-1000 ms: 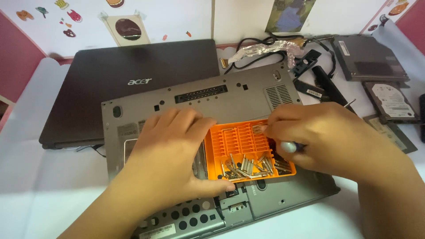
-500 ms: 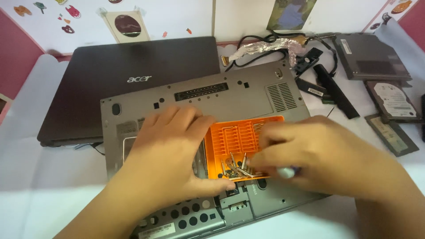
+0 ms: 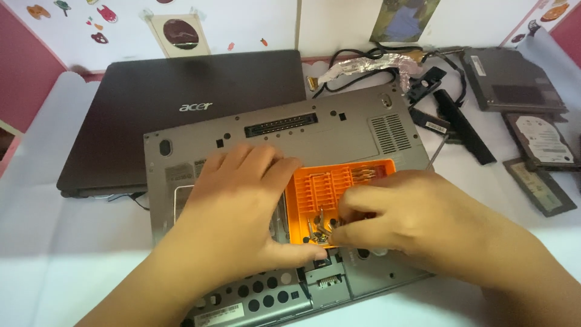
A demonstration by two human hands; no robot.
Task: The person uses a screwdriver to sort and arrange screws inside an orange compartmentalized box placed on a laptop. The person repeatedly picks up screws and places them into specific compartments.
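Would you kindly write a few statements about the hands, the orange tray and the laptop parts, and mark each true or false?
1. The orange tray rests on the grey laptop base. True.
2. The right hand reaches into the tray among small metal bits. True.
3. The left hand lies on the dark laptop lid. False: it rests on the grey base beside the tray.
4. The tray is blue. False: orange.
5. A hard drive lies at the table's right. True.
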